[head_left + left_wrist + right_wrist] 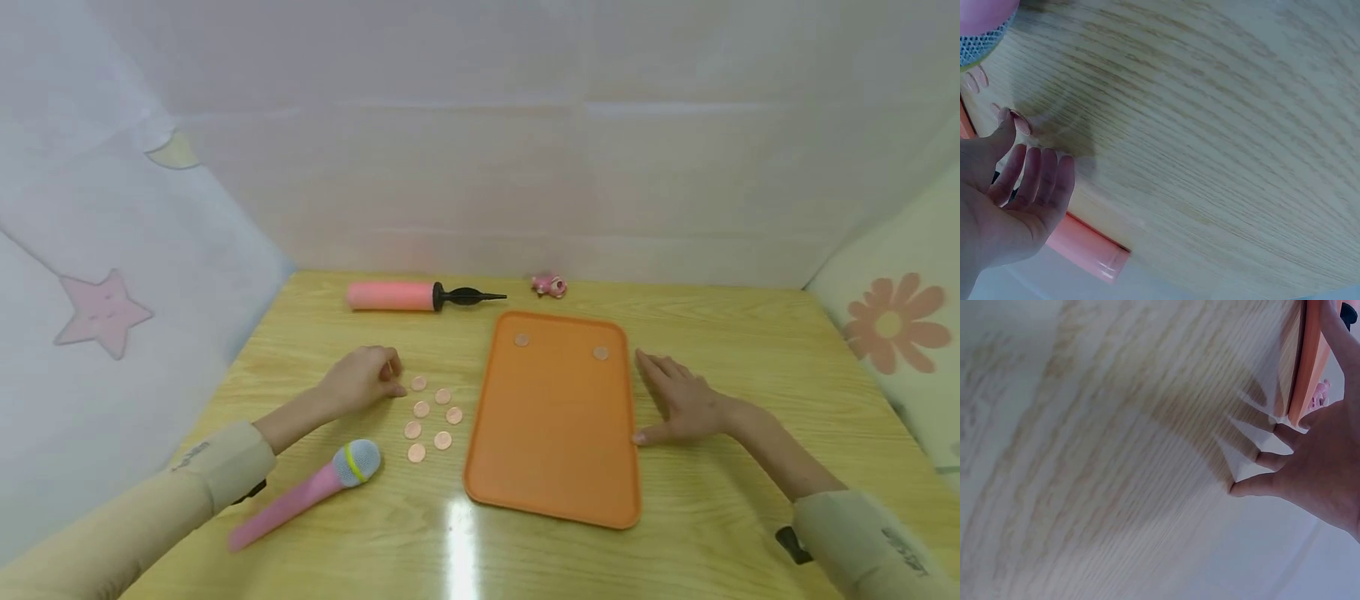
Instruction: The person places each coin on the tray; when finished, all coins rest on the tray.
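Note:
My left hand is over the table just left of a group of copper-coloured coins. Its fingers are loosely bent, and the left wrist view shows a gap between thumb and fingers, with a coin close by the thumb tip. Two more coins, one at the far left and one at the far right, lie inside an orange tray. Beside the tray's right edge my right hand rests with fingers spread, its thumb touching the rim. In the right wrist view, fingertips meet the tabletop.
A pink toy microphone lies at the front left, near the left forearm. Behind the coins is a pink hand pump with a black nozzle. A small pink figurine lies beyond the tray, near the back curtain.

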{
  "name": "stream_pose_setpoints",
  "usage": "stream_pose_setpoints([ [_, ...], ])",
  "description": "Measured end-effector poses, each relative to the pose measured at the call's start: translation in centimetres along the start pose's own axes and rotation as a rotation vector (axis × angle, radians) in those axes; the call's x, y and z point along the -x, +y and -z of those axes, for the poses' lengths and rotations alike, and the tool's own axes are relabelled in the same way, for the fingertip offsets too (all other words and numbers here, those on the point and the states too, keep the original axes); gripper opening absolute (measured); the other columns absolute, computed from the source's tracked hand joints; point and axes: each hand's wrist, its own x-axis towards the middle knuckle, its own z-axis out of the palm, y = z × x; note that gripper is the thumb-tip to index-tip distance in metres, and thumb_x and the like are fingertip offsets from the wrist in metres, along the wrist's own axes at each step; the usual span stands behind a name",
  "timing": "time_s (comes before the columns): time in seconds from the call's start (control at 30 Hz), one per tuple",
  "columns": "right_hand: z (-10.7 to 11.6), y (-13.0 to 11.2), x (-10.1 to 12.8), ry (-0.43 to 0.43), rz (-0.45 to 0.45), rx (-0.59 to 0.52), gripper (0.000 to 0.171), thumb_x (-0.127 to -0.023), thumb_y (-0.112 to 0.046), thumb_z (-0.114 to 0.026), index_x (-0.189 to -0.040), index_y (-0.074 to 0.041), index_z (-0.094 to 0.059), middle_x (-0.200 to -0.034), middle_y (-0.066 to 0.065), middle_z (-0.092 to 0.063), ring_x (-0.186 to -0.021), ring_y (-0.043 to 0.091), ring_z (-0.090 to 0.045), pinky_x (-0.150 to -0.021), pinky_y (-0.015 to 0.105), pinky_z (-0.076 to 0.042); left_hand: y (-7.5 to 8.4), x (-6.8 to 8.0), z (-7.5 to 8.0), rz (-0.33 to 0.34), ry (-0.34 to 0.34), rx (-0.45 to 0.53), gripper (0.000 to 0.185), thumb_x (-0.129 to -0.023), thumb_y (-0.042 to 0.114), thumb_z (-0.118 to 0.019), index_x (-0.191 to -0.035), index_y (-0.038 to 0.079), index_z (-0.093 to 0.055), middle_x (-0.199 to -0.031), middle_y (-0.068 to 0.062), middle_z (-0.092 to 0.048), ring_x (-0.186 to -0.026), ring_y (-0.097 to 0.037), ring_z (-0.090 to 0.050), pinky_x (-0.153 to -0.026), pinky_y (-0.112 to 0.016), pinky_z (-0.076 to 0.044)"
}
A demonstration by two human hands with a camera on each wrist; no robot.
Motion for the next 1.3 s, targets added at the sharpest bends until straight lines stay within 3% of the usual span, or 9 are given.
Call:
stream_pose_setpoints([
  [0.1,-0.2,-0.2,-0.1,0.001,-0.011,-0.003,0.119,-0.077,-0.054,-0.077,-0.154,0.002,-0.005,-0.151,0.031,-0.016,-0.133,0.06,-0.016,-0.09,0.084,-0.015,-0.5,-0.1,0.3,-0.003,-0.035,-0.02,0.032,-0.08,0.031,-0.081,-0.094,0.007,-0.066,-0.08,0.0,-0.061,-0.073,-0.014,-0.056,-0.068,-0.033,-0.049],
  [0.33,-0.3,-0.1,-0.2,0.008,-0.021,0.012,0.119,-0.076,-0.055,-0.077,-0.153,0.002,-0.007,-0.151,0.031,-0.015,-0.134,0.061,-0.013,-0.089,0.085,-0.013,-1.0,-0.3,0.8,-0.122,-0.059,-0.022,0.015,-0.079,0.018,-0.082,-0.083,0.011,-0.07,-0.081,0.001,-0.066,-0.078,-0.017,-0.062,-0.071,-0.037,-0.052],
  [0.57,-0.2,-0.1,-0.1,-0.004,-0.019,0.003,0.118,-0.077,-0.053,-0.077,-0.153,0.002,-0.006,-0.152,0.031,-0.014,-0.135,0.061,-0.01,-0.089,0.085,-0.012,-1.0,-1.1,1.1,-0.081,-0.114,0.001,0.017,-0.076,0.016,-0.085,-0.077,0.01,-0.069,-0.072,0.002,-0.063,-0.068,-0.012,-0.057,-0.064,-0.031,-0.049],
  [0.73,0.0,-0.2,-0.2,-0.011,-0.014,-0.003,0.117,-0.078,-0.053,-0.077,-0.154,0.002,-0.005,-0.151,0.031,-0.014,-0.133,0.061,-0.014,-0.088,0.085,-0.013,-0.1,-3.4,2.4,-0.057,-0.105,0.004,0.016,-0.075,0.017,-0.086,-0.072,0.01,-0.071,-0.069,0.002,-0.065,-0.064,-0.013,-0.056,-0.065,-0.033,-0.049],
  [0.87,0.0,0.0,-0.2,-0.013,-0.013,-0.007,0.117,-0.079,-0.051,-0.077,-0.153,0.002,-0.005,-0.151,0.032,-0.014,-0.132,0.062,-0.016,-0.089,0.085,-0.014,2.9,-7.1,3.7,-0.03,-0.105,0.047,0.016,-0.079,0.02,-0.083,-0.074,0.007,-0.074,-0.075,-0.004,-0.07,-0.06,-0.012,-0.054,-0.062,-0.032,-0.047],
  [1.0,-0.1,0.0,-0.4,-0.011,-0.022,-0.022,0.117,-0.078,-0.051,-0.077,-0.153,0.002,-0.005,-0.152,0.032,-0.013,-0.134,0.061,-0.012,-0.089,0.085,-0.012,7.7,-11.2,4.0,-0.059,-0.156,0.102,0.023,-0.084,0.027,-0.078,-0.076,0.006,-0.075,-0.072,-0.003,-0.069,-0.05,-0.009,-0.042,-0.05,-0.024,-0.038],
  [1.1,-0.2,-0.2,-0.8,-0.012,-0.025,-0.039,0.118,-0.078,-0.051,-0.077,-0.154,0.001,-0.004,-0.153,0.031,-0.012,-0.136,0.06,-0.009,-0.09,0.085,-0.01,11.6,-13.7,3.1,-0.13,-0.184,0.114,0.027,-0.086,0.031,-0.075,-0.075,0.006,-0.076,-0.06,-0.001,-0.06,-0.045,-0.008,-0.031,-0.046,-0.022,-0.03],
  [1.17,-0.3,-0.3,-1.1,-0.014,-0.031,-0.04,0.119,-0.077,-0.053,-0.077,-0.154,0.001,-0.004,-0.153,0.03,-0.012,-0.137,0.058,-0.009,-0.091,0.084,-0.009,13.8,-15.0,2.1,-0.181,-0.182,0.093,0.028,-0.086,0.032,-0.074,-0.077,0.006,-0.077,-0.063,-0.001,-0.06,-0.049,-0.008,-0.028,-0.048,-0.023,-0.027],
  [1.3,-0.4,-0.5,-1.5,-0.023,-0.042,-0.042,0.119,-0.077,-0.054,-0.077,-0.154,0.001,-0.004,-0.153,0.029,-0.012,-0.137,0.057,-0.009,-0.092,0.084,-0.009,17.4,-17.0,-0.1,-0.275,-0.144,0.036,0.022,-0.086,0.026,-0.075,-0.085,0.004,-0.077,-0.084,-0.005,-0.069,-0.065,-0.01,-0.046,-0.062,-0.023,-0.041],
])
